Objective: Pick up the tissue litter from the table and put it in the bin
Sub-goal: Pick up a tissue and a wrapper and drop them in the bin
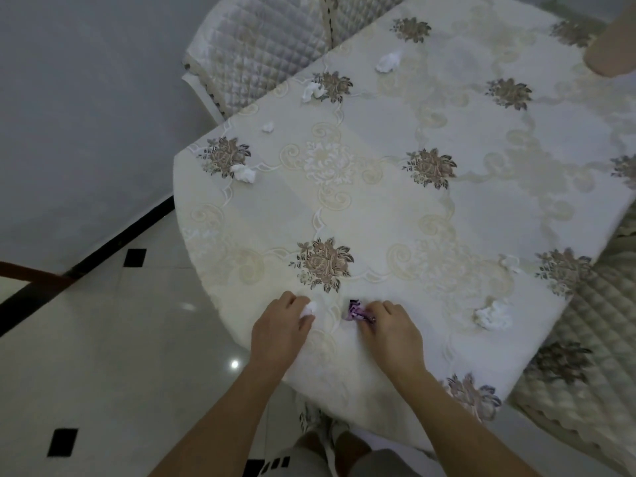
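The clearing is only just getting under way, as far as can be judged. The left hand (282,327) is curling its fingers round a small white crumpled tissue wad (308,309) at the near edge of the round surface (378,208), which is wearing a cream embroidered cloth with brown flower sprays. Just beside it, the right hand (390,333) is pinching a crinkled purple-and-white wrapper (358,312) with its fingertips. Both pieces appear to be touching the cloth, so neither is looking lifted clear yet.

Much more is lying ungathered. A larger ragged white tissue clump (492,316) is sitting near the right hand, on its right. A white tissue ball (245,173) is resting by the left rim, with a tiny white tissue scrap (267,126) beyond it. Two far white tissue wads (313,91) (389,62) are lying well apart from both hands. A pale shape near the right rim may be another piece; it is blending into the embroidery too much to tell.

The bin is not showing anywhere, so every carry to it seems to be remaining.
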